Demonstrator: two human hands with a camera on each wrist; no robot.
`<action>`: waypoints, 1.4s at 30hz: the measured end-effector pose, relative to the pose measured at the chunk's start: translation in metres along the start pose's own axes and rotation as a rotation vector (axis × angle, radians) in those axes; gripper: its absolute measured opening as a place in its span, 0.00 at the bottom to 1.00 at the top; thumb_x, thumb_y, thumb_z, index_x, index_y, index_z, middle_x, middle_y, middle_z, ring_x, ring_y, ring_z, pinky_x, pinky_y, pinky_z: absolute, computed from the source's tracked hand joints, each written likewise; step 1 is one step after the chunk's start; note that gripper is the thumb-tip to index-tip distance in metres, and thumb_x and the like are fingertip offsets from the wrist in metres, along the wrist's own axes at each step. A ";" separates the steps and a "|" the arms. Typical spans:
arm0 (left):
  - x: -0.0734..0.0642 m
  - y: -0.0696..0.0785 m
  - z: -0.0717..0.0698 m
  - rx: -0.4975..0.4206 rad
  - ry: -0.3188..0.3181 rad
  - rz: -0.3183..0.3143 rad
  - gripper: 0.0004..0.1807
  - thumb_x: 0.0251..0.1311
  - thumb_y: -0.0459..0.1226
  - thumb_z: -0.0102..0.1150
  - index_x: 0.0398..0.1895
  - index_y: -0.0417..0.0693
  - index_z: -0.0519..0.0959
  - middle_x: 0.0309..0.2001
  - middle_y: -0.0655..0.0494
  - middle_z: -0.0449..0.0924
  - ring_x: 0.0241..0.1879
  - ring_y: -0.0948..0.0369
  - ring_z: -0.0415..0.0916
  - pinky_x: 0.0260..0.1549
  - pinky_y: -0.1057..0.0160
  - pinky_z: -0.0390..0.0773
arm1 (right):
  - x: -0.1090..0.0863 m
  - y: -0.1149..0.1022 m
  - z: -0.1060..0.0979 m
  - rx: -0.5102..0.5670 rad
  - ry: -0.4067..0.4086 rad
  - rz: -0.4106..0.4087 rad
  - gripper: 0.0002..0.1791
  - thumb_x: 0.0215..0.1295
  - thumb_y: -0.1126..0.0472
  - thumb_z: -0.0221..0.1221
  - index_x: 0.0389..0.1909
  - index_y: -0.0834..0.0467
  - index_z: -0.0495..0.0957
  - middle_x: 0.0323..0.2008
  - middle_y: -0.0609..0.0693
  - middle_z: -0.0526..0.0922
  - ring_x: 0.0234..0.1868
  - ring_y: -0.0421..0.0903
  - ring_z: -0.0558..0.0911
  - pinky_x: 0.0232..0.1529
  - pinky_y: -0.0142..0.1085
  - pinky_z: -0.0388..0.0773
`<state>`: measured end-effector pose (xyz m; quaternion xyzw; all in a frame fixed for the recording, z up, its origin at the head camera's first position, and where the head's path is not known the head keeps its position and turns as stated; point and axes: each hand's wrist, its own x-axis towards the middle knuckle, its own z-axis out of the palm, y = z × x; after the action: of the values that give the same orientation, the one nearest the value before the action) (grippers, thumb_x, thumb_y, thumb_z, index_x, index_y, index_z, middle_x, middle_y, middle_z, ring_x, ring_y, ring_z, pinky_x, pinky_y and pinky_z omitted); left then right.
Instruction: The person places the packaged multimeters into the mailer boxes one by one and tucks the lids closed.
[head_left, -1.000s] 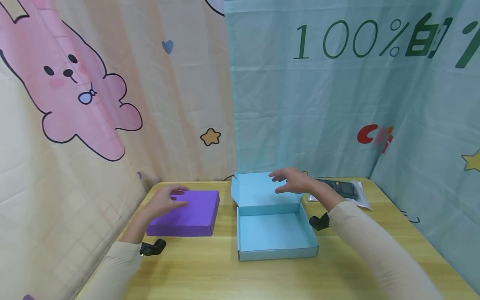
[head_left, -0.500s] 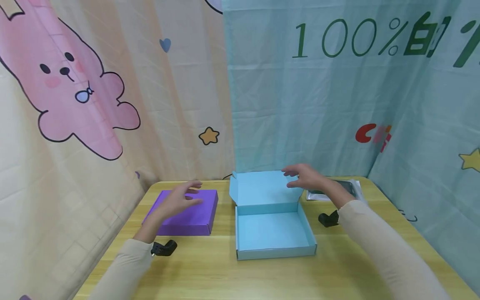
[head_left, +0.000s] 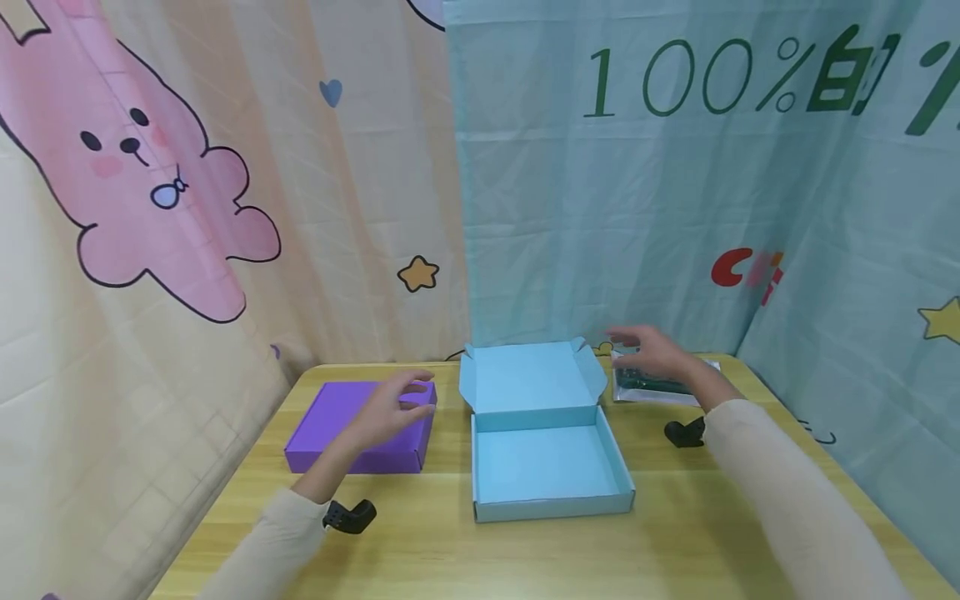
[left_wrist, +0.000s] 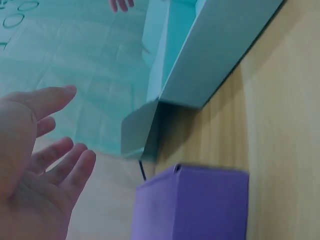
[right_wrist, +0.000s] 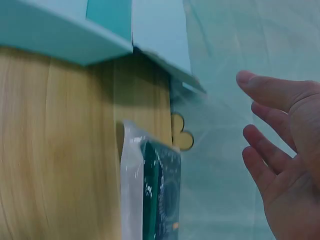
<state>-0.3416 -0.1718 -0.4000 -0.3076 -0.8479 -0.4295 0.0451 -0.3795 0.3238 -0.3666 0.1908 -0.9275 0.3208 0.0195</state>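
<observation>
An open light-blue cardboard box (head_left: 553,510) stands mid-table, its lid (head_left: 528,375) tipped back and its inside bare. To its left lies a closed purple box (head_left: 337,417). My left hand (head_left: 386,412) hovers over the purple box's right part, fingers relaxed and holding nothing; the left wrist view shows the bare palm (left_wrist: 35,195). At the back right, my right hand (head_left: 652,354) is held above a clear plastic package (head_left: 652,392) with a dark green item in it. Its fingers are loosely bent and apart from the package (right_wrist: 162,195) in the right wrist view.
The wooden table (head_left: 420,550) reaches back to a fabric curtain (head_left: 585,225) that also encloses both sides. Black wrist cameras sit on both wrists. A thin dark cord (head_left: 454,355) shows behind the table near the blue lid.
My right hand has moved right, from in front of the blue lid to over the plastic package. My left hand has shifted right across the purple box.
</observation>
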 end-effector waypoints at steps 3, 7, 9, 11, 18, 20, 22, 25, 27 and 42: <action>-0.003 0.006 0.012 -0.036 0.001 -0.012 0.32 0.68 0.34 0.68 0.72 0.37 0.69 0.68 0.39 0.71 0.65 0.39 0.71 0.60 0.47 0.79 | -0.003 0.014 -0.006 0.011 0.005 0.041 0.35 0.72 0.61 0.64 0.76 0.66 0.64 0.70 0.69 0.69 0.71 0.71 0.65 0.67 0.66 0.66; -0.008 0.013 0.029 -0.100 0.007 -0.033 0.32 0.67 0.34 0.68 0.71 0.35 0.68 0.68 0.39 0.71 0.65 0.40 0.72 0.60 0.48 0.79 | -0.007 0.030 -0.012 0.019 0.011 0.095 0.37 0.73 0.59 0.64 0.77 0.65 0.62 0.72 0.70 0.66 0.72 0.72 0.62 0.67 0.67 0.64; -0.011 0.014 0.037 -0.138 0.018 -0.046 0.32 0.67 0.32 0.68 0.71 0.33 0.68 0.68 0.39 0.71 0.65 0.40 0.72 0.59 0.49 0.79 | -0.008 0.036 -0.014 0.030 0.011 0.122 0.38 0.72 0.58 0.64 0.77 0.64 0.61 0.73 0.70 0.65 0.73 0.71 0.60 0.68 0.67 0.62; -0.014 0.015 0.045 -0.162 0.038 -0.060 0.31 0.66 0.31 0.68 0.70 0.32 0.69 0.67 0.39 0.71 0.64 0.40 0.72 0.58 0.50 0.81 | -0.009 0.042 -0.015 0.033 0.008 0.142 0.39 0.72 0.57 0.65 0.78 0.64 0.60 0.73 0.69 0.64 0.74 0.71 0.59 0.69 0.67 0.61; -0.025 0.015 0.070 -0.192 0.044 -0.102 0.33 0.65 0.31 0.69 0.70 0.30 0.67 0.68 0.34 0.68 0.66 0.36 0.68 0.59 0.49 0.80 | -0.013 0.069 -0.011 0.045 0.005 0.176 0.40 0.71 0.61 0.64 0.78 0.67 0.58 0.74 0.71 0.61 0.74 0.72 0.56 0.70 0.68 0.58; -0.027 0.014 0.074 -0.175 0.041 -0.111 0.35 0.65 0.33 0.70 0.71 0.30 0.67 0.68 0.34 0.67 0.67 0.37 0.67 0.59 0.49 0.79 | -0.014 0.078 -0.008 0.052 0.002 0.206 0.41 0.72 0.61 0.64 0.79 0.68 0.56 0.74 0.72 0.59 0.74 0.73 0.55 0.70 0.69 0.56; -0.029 0.015 0.078 -0.152 0.046 -0.117 0.36 0.64 0.33 0.71 0.71 0.30 0.67 0.68 0.33 0.67 0.67 0.37 0.67 0.59 0.49 0.79 | -0.015 0.086 -0.005 0.067 0.004 0.238 0.41 0.72 0.62 0.64 0.79 0.68 0.54 0.75 0.73 0.57 0.75 0.73 0.54 0.70 0.69 0.56; -0.031 0.015 0.081 -0.134 0.046 -0.120 0.37 0.63 0.33 0.71 0.71 0.29 0.66 0.68 0.33 0.67 0.66 0.37 0.67 0.59 0.47 0.79 | -0.015 0.097 -0.001 0.077 0.007 0.258 0.42 0.72 0.63 0.63 0.79 0.70 0.52 0.75 0.75 0.55 0.74 0.74 0.54 0.70 0.70 0.55; -0.033 0.015 0.083 -0.151 0.033 -0.128 0.38 0.63 0.33 0.72 0.72 0.28 0.65 0.68 0.32 0.67 0.66 0.36 0.67 0.59 0.45 0.79 | -0.015 0.104 0.001 0.071 0.012 0.266 0.43 0.71 0.64 0.64 0.78 0.71 0.53 0.75 0.75 0.54 0.74 0.75 0.53 0.70 0.70 0.55; -0.042 0.018 0.088 -0.230 -0.047 -0.245 0.39 0.64 0.33 0.71 0.73 0.28 0.63 0.69 0.32 0.65 0.66 0.35 0.68 0.57 0.45 0.80 | -0.020 0.130 0.002 -0.046 -0.103 0.326 0.59 0.59 0.57 0.76 0.79 0.72 0.48 0.71 0.80 0.54 0.68 0.77 0.59 0.66 0.70 0.61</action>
<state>-0.2816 -0.1174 -0.4572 -0.2151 -0.8250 -0.5188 -0.0628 -0.4090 0.4234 -0.4479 0.0538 -0.9531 0.2880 -0.0760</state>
